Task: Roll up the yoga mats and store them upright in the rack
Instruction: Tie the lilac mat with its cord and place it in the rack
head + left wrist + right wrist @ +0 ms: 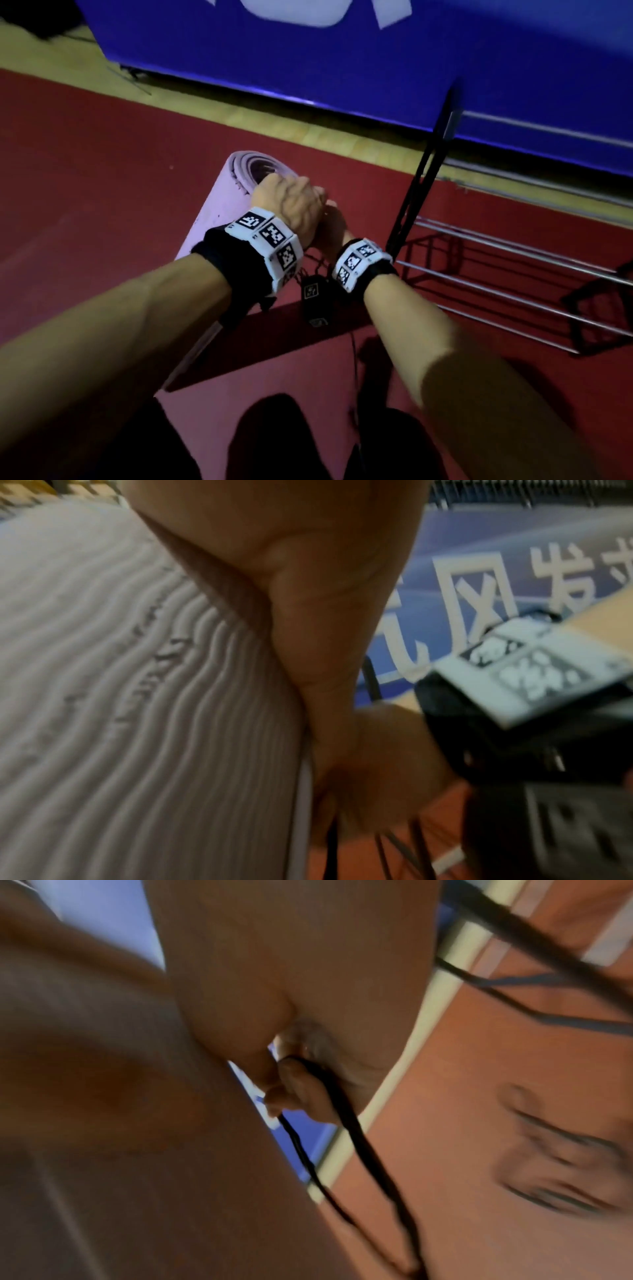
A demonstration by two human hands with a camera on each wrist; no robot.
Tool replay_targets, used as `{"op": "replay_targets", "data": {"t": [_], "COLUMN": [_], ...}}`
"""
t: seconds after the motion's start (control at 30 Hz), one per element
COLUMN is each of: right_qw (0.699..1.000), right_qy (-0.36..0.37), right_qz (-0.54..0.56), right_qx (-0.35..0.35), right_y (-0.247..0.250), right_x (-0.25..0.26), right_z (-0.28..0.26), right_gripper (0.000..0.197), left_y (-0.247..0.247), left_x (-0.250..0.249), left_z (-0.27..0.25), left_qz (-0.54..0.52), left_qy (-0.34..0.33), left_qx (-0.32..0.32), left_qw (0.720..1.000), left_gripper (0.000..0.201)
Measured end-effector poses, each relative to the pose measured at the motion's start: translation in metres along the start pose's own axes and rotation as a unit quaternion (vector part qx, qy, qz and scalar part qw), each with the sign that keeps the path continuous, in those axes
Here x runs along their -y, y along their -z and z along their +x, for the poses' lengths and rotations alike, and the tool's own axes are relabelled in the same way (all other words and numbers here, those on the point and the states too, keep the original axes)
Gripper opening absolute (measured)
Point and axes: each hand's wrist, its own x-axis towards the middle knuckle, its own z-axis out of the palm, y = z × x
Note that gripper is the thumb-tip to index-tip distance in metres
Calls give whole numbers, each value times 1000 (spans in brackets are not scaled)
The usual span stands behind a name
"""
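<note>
A rolled lilac yoga mat (219,205) stands tilted on the red floor, its spiral end up. My left hand (291,202) grips the roll near that upper end; the left wrist view shows its palm (308,601) against the mat's ribbed surface (103,669). My right hand (330,222) sits just behind the left, against the roll's right side. Its fingers (294,1091) pinch a thin black strap (346,1139) that hangs down beside the mat. The rack (421,185), a black frame with silver bars, stands just right of my hands.
A blue banner (342,61) with white characters runs along the back behind a strip of wooden floor (325,137). The red floor covering (102,171) spreads to the left. My dark-clad legs (274,438) are at the bottom. A small black tagged device (311,291) dangles below my wrists.
</note>
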Motion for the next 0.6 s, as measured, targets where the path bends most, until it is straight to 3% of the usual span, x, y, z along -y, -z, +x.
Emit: {"op": "replay_targets", "data": {"t": [0.07,0.1,0.2,0.27,0.33,0.4,0.5,0.6], "right_qw": [996,993,995,992,991,994,995,997], "right_qy": [16,-5,48,81,95,103,53,31], "right_qz": [81,110,78,98,97,27,-80,-64], "right_qx": [-14,-29,-25,-12,12,18,27,14], "right_y": [-8,-10,-20,-24,-24,-21,-15,-15], "right_x": [40,55,94,120,138,144,140,146], "right_z": [-16,-20,-50,-76,-90,-100,-106,-118], "right_gripper": [40,36,18,20,31,34,33,33], "left_y": [12,18,45,63,70,66,46,35], "left_x": [22,30,52,64,72,71,58,51], "left_z": [-16,-22,-49,-64,-77,-85,-96,-106], "left_qz": [-11,-21,-75,-125,-172,-206,-250,-303], "left_qy": [20,23,37,51,60,60,63,71], "left_qx": [-49,-66,-136,-177,-192,-199,-197,-183], "left_qw": [999,997,987,975,964,956,946,932], "left_gripper": [17,21,25,25,30,38,53,79]}}
